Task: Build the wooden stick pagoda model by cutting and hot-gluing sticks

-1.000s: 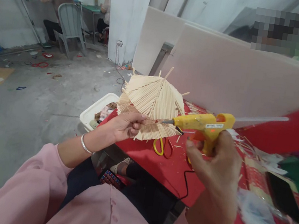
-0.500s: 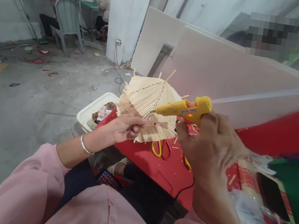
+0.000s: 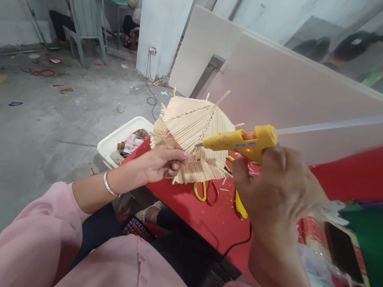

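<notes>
A pale model roof built of thin wooden sticks (image 3: 189, 121) is held up above the red table, tilted, with loose stick ends jutting from its top. My left hand (image 3: 167, 161) pinches its near edge between thumb and fingers. My right hand (image 3: 280, 182) is wrapped round a yellow hot glue gun (image 3: 239, 141) with an orange light lit on its side and a long clear glue stick (image 3: 347, 122) trailing from its back. The gun's nozzle points left, at or very close to the stick surface just above my left thumb; contact is hard to tell.
Scissors with yellow and red handles (image 3: 200, 191) lie on the red table (image 3: 201, 218) among stick scraps. A white tub (image 3: 108, 142) stands at its left. To the right are a dark phone (image 3: 343, 250) and plastic bags (image 3: 318, 280). White boards (image 3: 295, 87) lean behind; people sit farther back.
The glue gun and my right hand have shifted slightly right, while the nozzle stays near the same spot on the sticks. My left hand keeps its pinch. The whole view has shifted a little.
</notes>
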A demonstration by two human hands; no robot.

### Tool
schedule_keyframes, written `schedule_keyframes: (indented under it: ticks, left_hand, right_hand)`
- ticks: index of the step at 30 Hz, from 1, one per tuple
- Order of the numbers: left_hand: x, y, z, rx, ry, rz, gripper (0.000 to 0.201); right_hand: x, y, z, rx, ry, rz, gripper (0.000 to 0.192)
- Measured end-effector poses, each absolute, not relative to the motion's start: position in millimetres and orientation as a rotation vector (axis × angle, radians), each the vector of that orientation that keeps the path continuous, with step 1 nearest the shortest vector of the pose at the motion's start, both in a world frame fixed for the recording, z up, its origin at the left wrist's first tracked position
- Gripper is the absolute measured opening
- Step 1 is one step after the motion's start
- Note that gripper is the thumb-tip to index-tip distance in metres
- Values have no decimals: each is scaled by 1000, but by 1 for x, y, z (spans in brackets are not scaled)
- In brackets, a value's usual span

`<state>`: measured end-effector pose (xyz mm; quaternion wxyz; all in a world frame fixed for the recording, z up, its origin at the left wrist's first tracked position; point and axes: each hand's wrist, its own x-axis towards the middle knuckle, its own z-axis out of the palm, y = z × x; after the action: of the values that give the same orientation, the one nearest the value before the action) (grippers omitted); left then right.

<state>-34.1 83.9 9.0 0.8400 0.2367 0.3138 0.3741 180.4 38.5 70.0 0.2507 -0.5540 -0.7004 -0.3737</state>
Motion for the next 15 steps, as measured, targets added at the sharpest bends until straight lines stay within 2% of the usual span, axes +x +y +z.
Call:
schedule_keyframes:
  ticks: [15]
  left_hand:
    - [-31,81,14,475,690,811,26]
  right_hand:
    - [184,38,67,-1521,-1896,-1021,23]
